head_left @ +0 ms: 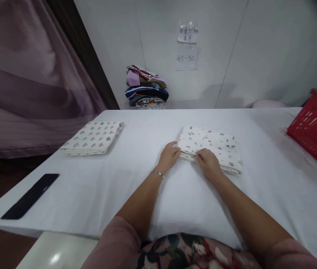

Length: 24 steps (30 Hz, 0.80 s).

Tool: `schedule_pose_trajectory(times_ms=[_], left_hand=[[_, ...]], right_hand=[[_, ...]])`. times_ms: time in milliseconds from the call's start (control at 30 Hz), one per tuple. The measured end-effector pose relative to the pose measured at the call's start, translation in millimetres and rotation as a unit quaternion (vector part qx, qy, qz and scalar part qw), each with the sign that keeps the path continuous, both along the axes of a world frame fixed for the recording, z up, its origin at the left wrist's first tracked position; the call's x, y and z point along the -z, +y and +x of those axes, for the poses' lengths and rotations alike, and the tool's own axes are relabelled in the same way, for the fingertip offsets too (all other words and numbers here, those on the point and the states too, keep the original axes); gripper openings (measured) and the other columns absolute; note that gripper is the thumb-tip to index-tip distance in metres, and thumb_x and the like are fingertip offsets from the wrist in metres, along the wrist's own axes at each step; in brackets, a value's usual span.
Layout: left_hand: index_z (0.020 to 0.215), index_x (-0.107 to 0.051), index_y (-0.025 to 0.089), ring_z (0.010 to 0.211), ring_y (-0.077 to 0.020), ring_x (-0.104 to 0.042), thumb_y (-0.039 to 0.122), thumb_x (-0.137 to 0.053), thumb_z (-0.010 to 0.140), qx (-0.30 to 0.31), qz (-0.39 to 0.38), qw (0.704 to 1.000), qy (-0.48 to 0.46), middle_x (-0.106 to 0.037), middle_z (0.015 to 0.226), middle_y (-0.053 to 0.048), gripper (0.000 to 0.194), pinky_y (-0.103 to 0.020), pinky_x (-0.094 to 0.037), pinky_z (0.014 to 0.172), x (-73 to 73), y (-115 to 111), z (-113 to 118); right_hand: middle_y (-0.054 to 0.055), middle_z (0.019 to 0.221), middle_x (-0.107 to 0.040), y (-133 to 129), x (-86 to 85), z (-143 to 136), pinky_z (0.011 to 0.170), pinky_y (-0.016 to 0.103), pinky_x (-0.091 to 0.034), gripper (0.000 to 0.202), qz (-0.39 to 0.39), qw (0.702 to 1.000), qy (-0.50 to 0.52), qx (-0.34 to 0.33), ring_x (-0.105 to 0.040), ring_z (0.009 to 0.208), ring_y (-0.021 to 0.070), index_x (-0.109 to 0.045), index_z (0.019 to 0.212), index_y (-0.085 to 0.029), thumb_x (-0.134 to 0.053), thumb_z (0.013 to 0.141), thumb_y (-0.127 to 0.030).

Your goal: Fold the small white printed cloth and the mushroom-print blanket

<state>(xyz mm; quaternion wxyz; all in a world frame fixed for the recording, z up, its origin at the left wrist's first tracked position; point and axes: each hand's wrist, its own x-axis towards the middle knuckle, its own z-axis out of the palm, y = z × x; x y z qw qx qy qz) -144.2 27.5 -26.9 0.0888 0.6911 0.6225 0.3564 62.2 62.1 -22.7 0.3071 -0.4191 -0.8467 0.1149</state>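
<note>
A folded white cloth (211,144) with small scattered prints lies flat on the white-covered table (136,168) in front of me. My left hand (168,156) pinches its near left corner between thumb and fingers. Along the near edge, a little to the right, my right hand (208,162) grips the layers, its fingertips closed on the fold. Several layers show at that edge. Another folded white cloth (95,137), printed with grey shapes, rests to the left, apart from both hands.
A black flat strip (31,196) lies near the table's left edge. At the right stands a red plastic basket (315,129). Behind the table, a stack of folded fabrics (147,87) rises against the wall, beside handwritten paper signs (186,58). A pink curtain (29,82) hangs at left.
</note>
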Motion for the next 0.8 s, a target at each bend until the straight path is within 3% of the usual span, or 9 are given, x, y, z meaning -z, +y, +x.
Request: schedule_pose_trajectory(times_ms=[200,533,800], left_hand=[[0.098,-0.065,0.022,0.121,-0.0181,-0.042,0.022,-0.044,0.088,0.034,0.046,0.997,0.058,-0.049,0.129,-0.004,0.024,-0.036,-0.039,0.102,1.7,0.6,-3.5],[0.106,-0.062,0.024,0.116,-0.0174,-0.049,0.021,-0.054,0.081,0.058,-0.021,0.997,0.037,-0.051,0.128,-0.003,0.026,-0.032,-0.044,0.098,0.7,-2.5,-12.9],[0.099,-0.066,0.025,0.119,-0.0176,-0.046,0.021,-0.052,0.083,0.044,-0.014,0.998,0.040,-0.052,0.127,-0.001,0.021,-0.034,-0.042,0.100,1.3,-1.5,-12.1]], right_hand=[[0.007,0.090,-0.062,-1.3,-0.8,6.2,0.077,0.033,-0.036,0.019,0.031,0.998,-0.049,-0.021,-0.052,0.088,0.0214,-0.062,0.087,-0.020,-0.044,0.087,-0.021],[0.007,0.095,-0.063,0.0,-3.1,8.5,0.077,0.032,-0.039,0.019,0.010,0.995,-0.082,-0.055,-0.053,0.089,0.0210,-0.065,0.096,-0.020,-0.051,0.083,-0.020],[0.006,0.092,-0.064,4.7,1.8,8.6,0.074,0.031,-0.040,0.018,0.005,0.996,-0.080,-0.050,-0.054,0.087,0.0203,-0.067,0.089,-0.022,-0.049,0.085,-0.022]])
